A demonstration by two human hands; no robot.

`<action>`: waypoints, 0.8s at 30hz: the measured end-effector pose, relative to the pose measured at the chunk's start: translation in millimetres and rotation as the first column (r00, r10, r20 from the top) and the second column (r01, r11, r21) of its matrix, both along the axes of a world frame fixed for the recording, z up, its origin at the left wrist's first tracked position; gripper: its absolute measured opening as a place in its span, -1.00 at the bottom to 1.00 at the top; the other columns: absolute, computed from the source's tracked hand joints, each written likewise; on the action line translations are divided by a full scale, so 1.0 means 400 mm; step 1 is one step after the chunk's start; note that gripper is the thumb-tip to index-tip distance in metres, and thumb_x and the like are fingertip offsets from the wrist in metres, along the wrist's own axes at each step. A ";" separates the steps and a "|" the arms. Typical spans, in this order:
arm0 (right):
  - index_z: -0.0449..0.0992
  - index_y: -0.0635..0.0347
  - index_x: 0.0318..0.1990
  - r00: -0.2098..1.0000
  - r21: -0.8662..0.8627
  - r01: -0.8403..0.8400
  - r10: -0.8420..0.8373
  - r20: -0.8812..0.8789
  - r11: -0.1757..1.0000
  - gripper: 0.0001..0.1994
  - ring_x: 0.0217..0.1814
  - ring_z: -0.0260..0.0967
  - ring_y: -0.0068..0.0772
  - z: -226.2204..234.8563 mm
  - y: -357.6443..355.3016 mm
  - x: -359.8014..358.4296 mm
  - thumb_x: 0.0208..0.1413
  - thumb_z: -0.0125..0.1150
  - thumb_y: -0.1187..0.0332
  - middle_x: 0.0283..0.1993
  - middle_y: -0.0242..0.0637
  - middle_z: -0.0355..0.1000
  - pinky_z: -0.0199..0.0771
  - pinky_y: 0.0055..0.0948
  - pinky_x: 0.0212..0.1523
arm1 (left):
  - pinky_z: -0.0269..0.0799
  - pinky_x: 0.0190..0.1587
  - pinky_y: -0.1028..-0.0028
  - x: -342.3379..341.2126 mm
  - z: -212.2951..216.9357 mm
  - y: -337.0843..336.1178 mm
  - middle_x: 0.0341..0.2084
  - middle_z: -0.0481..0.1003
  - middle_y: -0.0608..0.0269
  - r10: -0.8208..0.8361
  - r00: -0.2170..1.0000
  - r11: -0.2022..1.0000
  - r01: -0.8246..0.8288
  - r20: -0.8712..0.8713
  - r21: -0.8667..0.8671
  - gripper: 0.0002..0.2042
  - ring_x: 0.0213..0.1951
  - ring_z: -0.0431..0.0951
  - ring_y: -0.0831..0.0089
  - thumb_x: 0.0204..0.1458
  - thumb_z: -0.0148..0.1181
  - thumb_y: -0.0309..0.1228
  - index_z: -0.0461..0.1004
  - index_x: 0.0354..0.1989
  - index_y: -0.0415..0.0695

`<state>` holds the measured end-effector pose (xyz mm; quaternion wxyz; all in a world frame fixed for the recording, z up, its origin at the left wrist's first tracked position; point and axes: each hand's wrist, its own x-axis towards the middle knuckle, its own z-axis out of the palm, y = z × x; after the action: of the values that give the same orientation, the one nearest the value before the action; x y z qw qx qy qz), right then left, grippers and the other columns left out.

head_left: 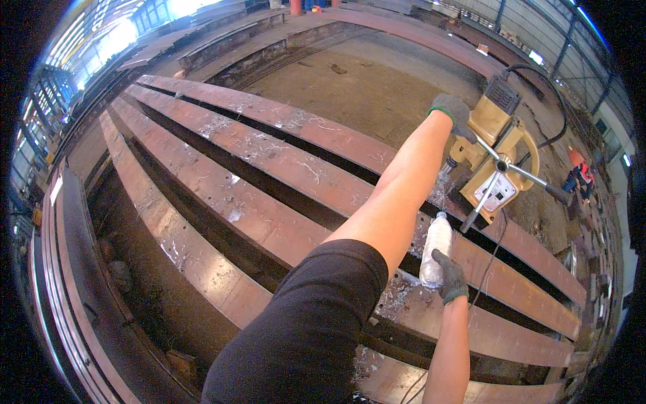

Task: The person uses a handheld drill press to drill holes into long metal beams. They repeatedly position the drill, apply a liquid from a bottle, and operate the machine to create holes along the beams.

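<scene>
My yellow drill machine (494, 158) sits on a long rusty steel beam (282, 161), so its bit can point straight down into the metal. My left hand (452, 111) in a gray glove grips the top of the machine, arm stretched far out. My right hand (449, 275) squeezes a clear plastic bottle (436, 248), tipped up toward the drill spot, so the liquid lands there. Shiny metal bits (404, 289) lie on the beam near the bottle.
</scene>
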<state>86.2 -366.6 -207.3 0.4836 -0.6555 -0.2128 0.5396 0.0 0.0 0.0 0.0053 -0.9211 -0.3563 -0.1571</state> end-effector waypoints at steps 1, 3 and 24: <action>0.55 0.37 0.11 1.000 0.021 0.020 -0.019 -0.007 1.000 -0.50 -0.16 0.60 -0.24 -0.008 0.001 0.001 0.10 0.47 0.21 -0.04 -0.17 0.60 0.63 -0.24 -0.13 | 0.40 0.30 0.16 -0.003 0.004 -0.009 0.28 0.48 0.06 -0.002 1.000 1.000 0.002 0.008 -0.011 0.00 0.28 0.47 0.05 -0.37 0.43 0.43 0.50 0.29 0.09; 0.57 0.34 0.08 0.999 0.038 0.044 -0.043 -0.026 0.998 -0.57 -0.21 0.61 -0.24 -0.015 0.000 0.007 0.14 0.45 0.25 -0.07 -0.18 0.61 0.65 -0.23 -0.19 | 0.43 0.27 0.14 -0.007 0.013 -0.030 0.27 0.48 0.07 0.010 1.000 0.999 -0.009 0.010 -0.031 0.01 0.25 0.50 0.03 -0.40 0.45 0.42 0.50 0.29 0.10; 0.54 0.36 0.12 0.999 0.037 0.040 -0.039 -0.030 0.998 -0.52 -0.17 0.61 -0.25 -0.006 0.000 0.003 0.12 0.46 0.25 -0.06 -0.17 0.60 0.65 -0.25 -0.15 | 0.54 0.10 0.14 -0.002 -0.029 0.001 0.02 0.65 0.03 -0.035 0.997 0.995 0.028 0.074 0.092 -0.06 0.04 0.66 0.08 -0.38 0.36 0.52 0.69 -0.02 -0.10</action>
<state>87.3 -366.7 -209.6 0.5095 -0.6425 -0.2029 0.5351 -0.8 0.6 -11.4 0.0313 -0.9187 -0.3344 -0.2080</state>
